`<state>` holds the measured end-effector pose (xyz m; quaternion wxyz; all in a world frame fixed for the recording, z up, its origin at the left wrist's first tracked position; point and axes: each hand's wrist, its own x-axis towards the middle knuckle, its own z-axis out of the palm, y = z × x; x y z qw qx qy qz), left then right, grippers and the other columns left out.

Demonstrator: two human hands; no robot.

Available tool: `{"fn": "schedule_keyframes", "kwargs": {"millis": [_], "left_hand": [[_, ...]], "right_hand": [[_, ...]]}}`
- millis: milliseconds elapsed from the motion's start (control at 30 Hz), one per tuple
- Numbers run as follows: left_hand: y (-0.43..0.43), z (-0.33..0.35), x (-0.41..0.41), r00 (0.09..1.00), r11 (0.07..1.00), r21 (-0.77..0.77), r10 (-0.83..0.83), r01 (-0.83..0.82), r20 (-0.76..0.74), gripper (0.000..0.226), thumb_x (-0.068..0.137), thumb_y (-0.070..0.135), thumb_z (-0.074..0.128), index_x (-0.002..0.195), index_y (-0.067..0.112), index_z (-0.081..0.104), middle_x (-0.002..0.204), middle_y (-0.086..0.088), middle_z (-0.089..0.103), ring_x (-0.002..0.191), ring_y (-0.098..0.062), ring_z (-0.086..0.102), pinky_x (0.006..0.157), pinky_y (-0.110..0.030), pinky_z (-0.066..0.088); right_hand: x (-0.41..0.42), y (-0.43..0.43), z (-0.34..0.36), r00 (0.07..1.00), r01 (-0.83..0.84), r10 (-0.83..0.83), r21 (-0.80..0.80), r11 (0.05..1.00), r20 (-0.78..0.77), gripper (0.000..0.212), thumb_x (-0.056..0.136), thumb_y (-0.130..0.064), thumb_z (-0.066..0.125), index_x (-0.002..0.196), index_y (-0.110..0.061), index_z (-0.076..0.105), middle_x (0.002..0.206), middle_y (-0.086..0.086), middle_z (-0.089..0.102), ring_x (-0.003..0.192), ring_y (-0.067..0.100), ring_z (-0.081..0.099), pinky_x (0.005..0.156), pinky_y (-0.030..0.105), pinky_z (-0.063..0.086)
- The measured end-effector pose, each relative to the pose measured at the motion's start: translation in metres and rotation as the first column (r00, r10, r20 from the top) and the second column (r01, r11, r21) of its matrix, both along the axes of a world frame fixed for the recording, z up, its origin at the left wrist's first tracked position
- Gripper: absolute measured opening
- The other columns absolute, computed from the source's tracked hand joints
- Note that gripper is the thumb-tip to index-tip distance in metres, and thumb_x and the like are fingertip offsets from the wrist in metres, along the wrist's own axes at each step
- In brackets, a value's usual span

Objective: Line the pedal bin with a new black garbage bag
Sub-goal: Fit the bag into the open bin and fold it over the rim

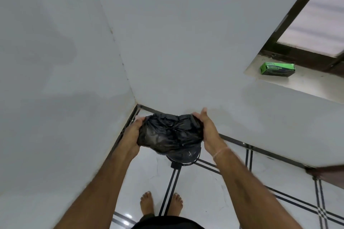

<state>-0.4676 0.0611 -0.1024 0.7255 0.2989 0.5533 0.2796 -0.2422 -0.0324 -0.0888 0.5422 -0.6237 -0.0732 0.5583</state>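
A crumpled black garbage bag is spread over the top of a small pedal bin standing in the corner of the room. Only the bin's dark lower body and base show beneath the bag. My left hand grips the bag's left side. On the right side, my right hand holds the bag's edge with the fingers curled over it. Both arms reach forward and down from the bottom of the view.
White walls meet in the corner right behind the bin. A green box of garbage bags lies on a window ledge at the upper right. The glossy white tiled floor has dark lines, and my bare feet stand on it.
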Motion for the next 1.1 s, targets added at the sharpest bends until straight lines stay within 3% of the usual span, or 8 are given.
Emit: {"fn": "schedule_keyframes", "kwargs": {"millis": [100,233,367,567,733,833,933,1100], "left_hand": [[0.037,0.05,0.042,0.992,0.956,0.291,0.008,0.03,-0.127,0.037,0.107,0.045,0.05,0.101,0.026,0.082,0.111,-0.001,0.082,0.107,-0.019,0.076,0.086,-0.031,0.06],[0.051,0.081,0.071,0.961,0.751,0.625,-0.047,0.214,-0.272,0.052,0.102,0.073,0.029,0.112,0.048,0.073,0.121,0.015,0.076,0.118,-0.008,0.069,0.1,-0.028,0.054],[-0.003,-0.005,0.041,0.833,0.92,0.093,-0.296,0.38,-0.467,0.077,0.106,0.066,0.024,0.133,0.009,0.069,0.136,-0.018,0.068,0.125,-0.034,0.064,0.111,-0.045,0.05],[0.023,0.019,0.041,0.942,0.992,0.029,-0.111,0.126,-0.316,0.084,0.106,0.067,0.02,0.117,0.005,0.077,0.123,-0.023,0.074,0.116,-0.038,0.069,0.106,-0.051,0.055],[0.048,0.067,0.062,0.905,0.754,0.607,0.04,0.25,-0.423,0.074,0.1,0.077,0.02,0.107,0.032,0.078,0.1,0.017,0.078,0.104,-0.009,0.072,0.091,-0.022,0.053],[-0.002,0.005,0.033,0.849,0.913,0.248,-0.166,0.325,-0.501,0.084,0.102,0.073,0.017,0.128,0.016,0.073,0.13,-0.014,0.072,0.123,-0.033,0.064,0.109,-0.042,0.049],[-0.022,-0.026,-0.005,0.918,0.97,-0.05,-0.241,0.238,-0.315,0.09,0.099,0.076,0.016,0.134,0.013,0.07,0.134,-0.017,0.07,0.123,-0.034,0.065,0.113,-0.049,0.048],[0.001,-0.009,-0.013,0.98,0.995,0.013,-0.093,0.097,-0.176,0.089,0.1,0.076,0.016,0.137,0.013,0.067,0.128,-0.015,0.074,0.119,-0.032,0.07,0.108,-0.054,0.053]], "right_hand": [[0.008,0.047,0.044,0.926,-0.111,0.067,0.1,0.989,0.372,0.067,0.092,-0.081,0.045,0.106,-0.025,0.079,0.124,0.0,0.077,0.112,0.012,0.075,0.102,0.038,0.057],[0.023,0.063,0.042,0.325,-0.192,-0.187,0.259,0.947,0.927,0.056,0.105,-0.07,0.038,0.155,-0.045,0.047,0.154,-0.026,0.053,0.141,-0.002,0.052,0.111,0.013,0.041],[0.008,-0.002,-0.042,0.551,-0.402,0.639,-0.5,0.767,0.537,0.083,0.095,-0.086,0.023,0.139,-0.031,0.066,0.148,0.007,0.065,0.137,0.032,0.059,0.117,0.041,0.042],[0.03,0.027,-0.005,0.81,-0.217,0.308,-0.233,0.948,0.499,0.086,0.096,-0.084,0.022,0.111,-0.023,0.081,0.124,0.004,0.078,0.123,0.025,0.067,0.116,0.041,0.046],[0.032,0.049,0.029,0.182,-0.062,-0.148,0.162,0.985,0.972,0.056,0.105,-0.071,0.031,0.148,-0.044,0.056,0.142,-0.019,0.067,0.125,-0.009,0.06,0.097,0.012,0.047],[-0.003,-0.001,-0.032,0.475,-0.324,0.589,-0.493,0.808,0.653,0.086,0.094,-0.087,0.021,0.139,-0.03,0.067,0.139,0.007,0.071,0.13,0.027,0.064,0.106,0.036,0.047],[-0.014,-0.029,-0.055,0.755,-0.314,0.501,-0.438,0.842,0.423,0.095,0.08,-0.096,0.029,0.128,-0.03,0.078,0.139,0.002,0.071,0.13,0.026,0.064,0.119,0.044,0.042],[-0.018,-0.011,-0.021,0.902,-0.124,0.194,-0.2,0.972,0.386,0.068,0.094,-0.082,0.041,0.119,-0.032,0.079,0.132,0.001,0.076,0.122,0.019,0.069,0.117,0.039,0.047]]}}
